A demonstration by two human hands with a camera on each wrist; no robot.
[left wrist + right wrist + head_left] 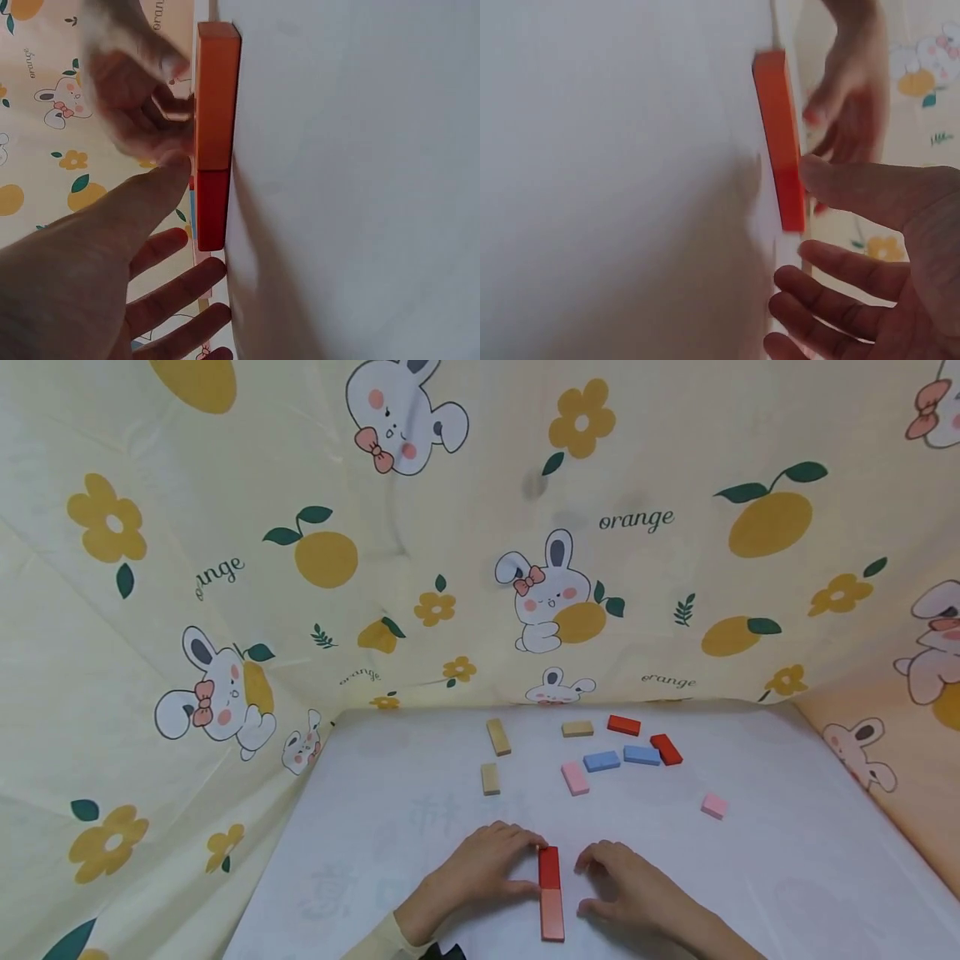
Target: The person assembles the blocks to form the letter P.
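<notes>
A red block and an orange-red block lie end to end on the white table, forming one straight bar. My left hand is at the bar's left side. Its index fingertip is by the red block's far end, and its thumb is near the seam. In the left wrist view the thumb and fingers are spread beside the red block. On the other side, my right hand is slightly apart from the bar, fingers bent loosely with nothing between them. The right wrist view shows the orange-red block blurred.
Farther back on the table are loose blocks: tan, blue, pink and red. A small pink block lies alone to the right. A patterned cloth hangs around the table's back and sides.
</notes>
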